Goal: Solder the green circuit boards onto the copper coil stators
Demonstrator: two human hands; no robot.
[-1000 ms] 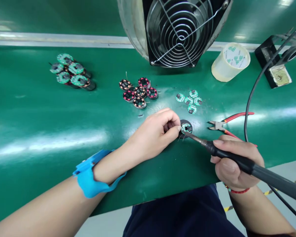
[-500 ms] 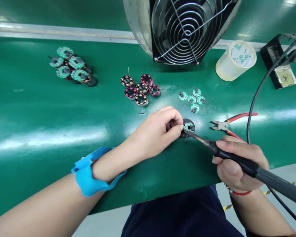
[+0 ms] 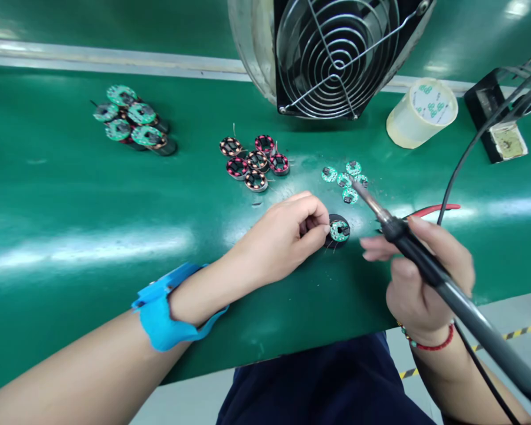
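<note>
My left hand (image 3: pixel 292 233) is closed in a pinch at the left edge of a round green circuit board (image 3: pixel 338 230); what lies between the fingertips is hidden. The board sits on a round black base (image 3: pixel 331 243), with thin wires sticking out at the front. My right hand (image 3: pixel 425 271) grips a black soldering iron (image 3: pixel 425 260). The iron's tip is lifted off the board and, in the view, overlaps several small loose round circuit boards (image 3: pixel 329 173) behind it. Behind my right hand lie red-handled cutters (image 3: pixel 433 209), mostly covered.
Several copper-wound stators (image 3: pixel 256 180) lie behind my left hand. Farther left stand several stators with boards on top (image 3: pixel 147 136). A fan with a wire guard (image 3: pixel 336 65), a tape roll (image 3: pixel 418 118) and a soldering-iron stand (image 3: pixel 487 118) line the back. The iron's cable (image 3: pixel 458 159) hangs at right.
My right hand has raised the soldering iron, swinging its tip up and away from the board. The cutters are now more covered. My left hand keeps its pinch in place.
</note>
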